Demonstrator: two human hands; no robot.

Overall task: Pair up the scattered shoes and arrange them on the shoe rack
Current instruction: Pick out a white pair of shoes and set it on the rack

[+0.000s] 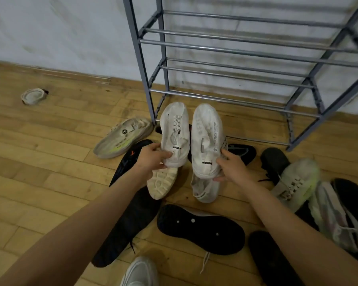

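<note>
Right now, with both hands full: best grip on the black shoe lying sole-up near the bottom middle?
Take the black shoe across its narrow waist, coming straight down from above. It lies flat on the floor with the sole facing up, so the opening is hidden underneath; the sides at mid-length are bare, with open floor along its near edge for fingers.

Metal shoe rack [236,44], wood floor [39,157], cloth shoes [175,133]

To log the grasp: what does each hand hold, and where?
Left hand grips one white sneaker at its heel; right hand grips the matching white sneaker at its heel.
</note>
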